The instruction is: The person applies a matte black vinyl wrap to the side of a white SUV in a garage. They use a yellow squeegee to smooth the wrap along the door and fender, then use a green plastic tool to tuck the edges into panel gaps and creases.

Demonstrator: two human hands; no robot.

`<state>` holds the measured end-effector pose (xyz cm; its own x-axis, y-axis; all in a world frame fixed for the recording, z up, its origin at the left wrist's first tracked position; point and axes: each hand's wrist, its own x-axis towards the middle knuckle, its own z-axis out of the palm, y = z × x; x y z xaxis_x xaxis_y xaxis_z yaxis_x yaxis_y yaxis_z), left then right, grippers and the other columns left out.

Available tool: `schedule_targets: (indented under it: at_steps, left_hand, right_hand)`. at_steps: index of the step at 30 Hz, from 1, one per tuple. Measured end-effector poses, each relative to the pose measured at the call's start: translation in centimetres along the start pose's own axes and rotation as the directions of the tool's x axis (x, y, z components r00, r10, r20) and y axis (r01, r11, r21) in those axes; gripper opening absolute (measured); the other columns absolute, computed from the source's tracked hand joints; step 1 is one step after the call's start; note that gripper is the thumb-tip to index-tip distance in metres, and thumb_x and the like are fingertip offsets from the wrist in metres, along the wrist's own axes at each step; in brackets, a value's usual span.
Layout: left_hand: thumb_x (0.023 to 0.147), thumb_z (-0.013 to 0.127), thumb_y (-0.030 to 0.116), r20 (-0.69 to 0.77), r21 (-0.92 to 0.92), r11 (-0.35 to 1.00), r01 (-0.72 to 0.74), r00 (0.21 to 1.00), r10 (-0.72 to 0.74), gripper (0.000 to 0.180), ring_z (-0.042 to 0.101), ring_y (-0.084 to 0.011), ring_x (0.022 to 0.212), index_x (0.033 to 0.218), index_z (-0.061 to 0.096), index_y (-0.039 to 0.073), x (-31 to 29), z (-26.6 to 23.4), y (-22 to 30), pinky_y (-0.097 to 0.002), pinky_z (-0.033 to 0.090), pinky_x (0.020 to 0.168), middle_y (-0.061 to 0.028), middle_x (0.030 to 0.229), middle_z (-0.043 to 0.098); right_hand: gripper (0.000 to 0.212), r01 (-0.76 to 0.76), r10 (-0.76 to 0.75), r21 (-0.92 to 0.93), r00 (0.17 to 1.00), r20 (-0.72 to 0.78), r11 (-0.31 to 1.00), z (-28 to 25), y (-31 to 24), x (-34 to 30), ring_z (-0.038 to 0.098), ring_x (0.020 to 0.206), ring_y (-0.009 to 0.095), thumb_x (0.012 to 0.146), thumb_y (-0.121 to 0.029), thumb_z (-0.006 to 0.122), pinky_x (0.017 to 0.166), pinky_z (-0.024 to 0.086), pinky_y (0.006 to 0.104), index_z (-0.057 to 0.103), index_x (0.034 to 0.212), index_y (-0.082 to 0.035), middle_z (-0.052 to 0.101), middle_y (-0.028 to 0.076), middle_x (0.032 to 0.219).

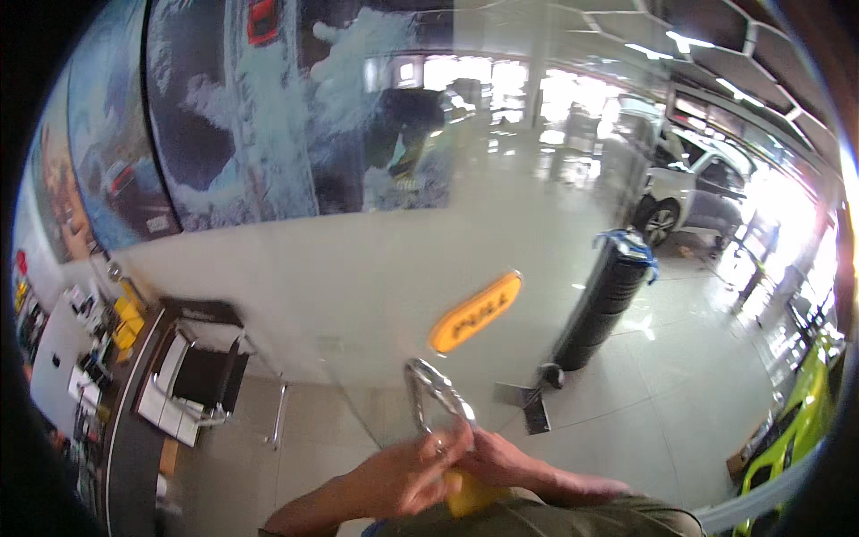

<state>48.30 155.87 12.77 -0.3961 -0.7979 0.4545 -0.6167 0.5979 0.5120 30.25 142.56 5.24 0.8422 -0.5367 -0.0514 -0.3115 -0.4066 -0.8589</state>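
A chrome loop door handle stands out from a glass door, below an orange oval sticker. At the handle's lower end my two hands come together. My left hand is closed, its fingers curled against a yellow cloth that bunches below them. My right hand meets it from the other side; its fingertips are hidden behind the left hand, and what they hold cannot be made out. Both hands are slightly blurred.
Beyond the glass, a dark cylindrical stack stands on the tiled floor, with a white car farther back. A black chair and a cluttered desk are at left. A lime-green car is at right.
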Motion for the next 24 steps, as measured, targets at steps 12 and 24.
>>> schedule_targets:
  at_steps: [12,24]
  left_hand:
    - [0.097,0.053,0.027,-0.336,0.712,0.701,0.040,0.896,0.291,0.059,0.061,-0.0309,0.117,0.148,0.034,0.003,23.6,-21.3,-20.8,-0.0408,0.056,0.088,-0.0157,0.158,0.030]
    - [0.095,0.055,0.028,-0.302,0.764,0.600,0.240,0.953,0.004,0.076,0.066,-0.0337,0.103,0.157,0.014,0.015,46.8,-20.1,-30.3,-0.0439,0.058,0.085,-0.0098,0.162,0.020]
  right_hand:
    - [0.025,-0.224,-0.002,-0.267,0.762,-0.648,0.937,3.9,2.4,-16.0,0.065,0.094,0.021,0.091,-0.023,0.063,0.082,0.053,0.0375,0.060,0.108,-0.003,0.066,0.012,0.097]
    - [0.030,-0.236,0.617,0.570,0.316,-0.721,0.787,4.0,-0.7,-16.4,0.058,0.110,0.028,0.092,-0.019,0.061,0.096,0.048,0.0432,0.061,0.119,-0.006,0.062,0.014,0.119]
